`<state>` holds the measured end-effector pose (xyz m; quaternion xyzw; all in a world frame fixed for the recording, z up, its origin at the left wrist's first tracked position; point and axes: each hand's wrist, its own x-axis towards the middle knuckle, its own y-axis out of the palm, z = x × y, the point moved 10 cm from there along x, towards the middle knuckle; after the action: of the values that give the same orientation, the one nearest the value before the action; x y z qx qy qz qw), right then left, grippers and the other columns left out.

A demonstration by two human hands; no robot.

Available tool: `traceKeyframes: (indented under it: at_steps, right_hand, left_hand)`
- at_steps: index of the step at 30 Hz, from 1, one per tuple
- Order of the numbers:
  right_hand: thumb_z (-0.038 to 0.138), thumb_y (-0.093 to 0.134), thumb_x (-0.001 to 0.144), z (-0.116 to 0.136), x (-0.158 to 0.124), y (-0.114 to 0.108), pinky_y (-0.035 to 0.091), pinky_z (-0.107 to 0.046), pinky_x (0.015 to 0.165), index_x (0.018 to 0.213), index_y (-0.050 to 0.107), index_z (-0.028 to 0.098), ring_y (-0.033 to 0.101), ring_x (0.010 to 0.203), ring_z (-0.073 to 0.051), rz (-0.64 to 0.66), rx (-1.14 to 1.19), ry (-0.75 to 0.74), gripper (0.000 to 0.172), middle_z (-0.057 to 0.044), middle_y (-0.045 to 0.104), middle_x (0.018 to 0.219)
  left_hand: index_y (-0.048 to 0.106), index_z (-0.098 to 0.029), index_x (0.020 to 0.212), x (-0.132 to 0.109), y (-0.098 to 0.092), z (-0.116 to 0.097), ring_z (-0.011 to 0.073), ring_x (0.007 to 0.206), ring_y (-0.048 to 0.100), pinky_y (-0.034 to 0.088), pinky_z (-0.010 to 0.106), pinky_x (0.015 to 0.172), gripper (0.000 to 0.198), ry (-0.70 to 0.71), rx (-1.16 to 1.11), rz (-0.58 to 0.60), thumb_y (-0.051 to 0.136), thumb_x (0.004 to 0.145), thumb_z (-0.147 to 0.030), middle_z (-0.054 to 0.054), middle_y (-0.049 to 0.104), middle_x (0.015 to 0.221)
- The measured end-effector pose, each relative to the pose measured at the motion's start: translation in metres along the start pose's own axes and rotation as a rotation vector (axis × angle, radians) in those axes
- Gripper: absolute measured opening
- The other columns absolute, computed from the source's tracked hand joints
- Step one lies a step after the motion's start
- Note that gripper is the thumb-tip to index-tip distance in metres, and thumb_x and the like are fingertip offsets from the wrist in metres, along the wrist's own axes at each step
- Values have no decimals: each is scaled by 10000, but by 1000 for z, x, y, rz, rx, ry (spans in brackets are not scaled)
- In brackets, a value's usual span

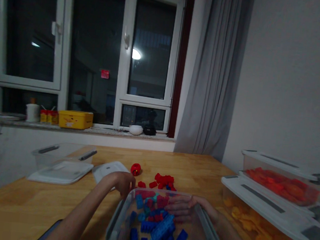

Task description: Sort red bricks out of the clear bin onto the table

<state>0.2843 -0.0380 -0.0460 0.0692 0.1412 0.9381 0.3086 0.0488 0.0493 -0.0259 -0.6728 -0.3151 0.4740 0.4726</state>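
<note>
A clear plastic bin (208,232) sits in front of me on the wooden table, holding several blue bricks (161,227) and a few red ones (160,202). My right hand (187,208) reaches into the bin over the far side, fingers stretched toward the red and blue bricks. My left hand (122,182) rests curled at the bin's far left corner, outside the wall; what its fingers hold, if anything, is hidden. Loose red bricks (164,180) and a round red piece (135,169) lie on the table just beyond the bin.
Two lidded clear boxes stand stacked at the right, one with red pieces (281,184), one with orange pieces (260,224). An open clear box with its lid (61,171) sits at the left, a white lid (107,169) beside it. A yellow tin (75,119) stands on the windowsill.
</note>
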Motion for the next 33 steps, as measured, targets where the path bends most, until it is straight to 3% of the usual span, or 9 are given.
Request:
traceKeyframes:
  at_steps: [8, 16, 19, 22, 26, 33]
  right_hand:
    - [245, 505, 778, -1, 0, -2, 391, -464, 1111, 1277, 667, 98, 635, 1233, -292, 5, 29, -9, 544, -172, 682, 1315]
    - [250, 516, 747, -1, 0, -2, 411, -458, 1089, 1246, 687, 113, 636, 1225, -302, -4, 8, -3, 545, -172, 684, 1314]
    - [257, 506, 735, -2, 1, -5, 429, -448, 1070, 1240, 688, 112, 639, 1219, -298, -13, 3, -8, 556, -165, 695, 1297]
    - [257, 504, 749, -6, 2, -8, 439, -457, 1057, 1208, 702, 136, 662, 1180, -288, -13, 29, -2, 515, -148, 738, 1221]
    - [246, 505, 729, -8, 1, -16, 433, -456, 1069, 1151, 723, 155, 668, 1168, -282, -55, 68, -1, 484, -123, 769, 1149]
    - [282, 533, 711, -7, 3, -10, 425, -469, 1072, 1186, 707, 139, 663, 1175, -302, -24, 44, 1, 526, -153, 737, 1217]
  left_hand:
    - [702, -201, 1224, -2, -2, -2, 219, 853, 712, 425, 209, 551, 671, -25, 14, 17, 654, 559, -121, 93, 796, 1042]
    - [706, -196, 1219, -4, -2, -6, 222, 876, 707, 439, 211, 574, 643, 13, 21, 7, 657, 580, -143, 97, 791, 1045]
    - [753, -223, 1110, -4, -4, -7, 207, 838, 694, 428, 216, 578, 540, 28, 36, -4, 650, 584, -155, 63, 797, 991]
    - [790, -218, 873, -3, -4, -6, 207, 770, 669, 415, 228, 555, 328, 22, 47, -2, 651, 579, -172, 37, 782, 822]
    - [727, -210, 615, -3, 1, -4, 192, 627, 610, 438, 241, 537, 85, 3, 27, 32, 726, 532, -225, -5, 662, 573]
    - [529, -179, 402, 1, 5, -12, 194, 592, 543, 446, 298, 592, 283, 8, 88, 20, 788, 491, -250, -12, 469, 421]
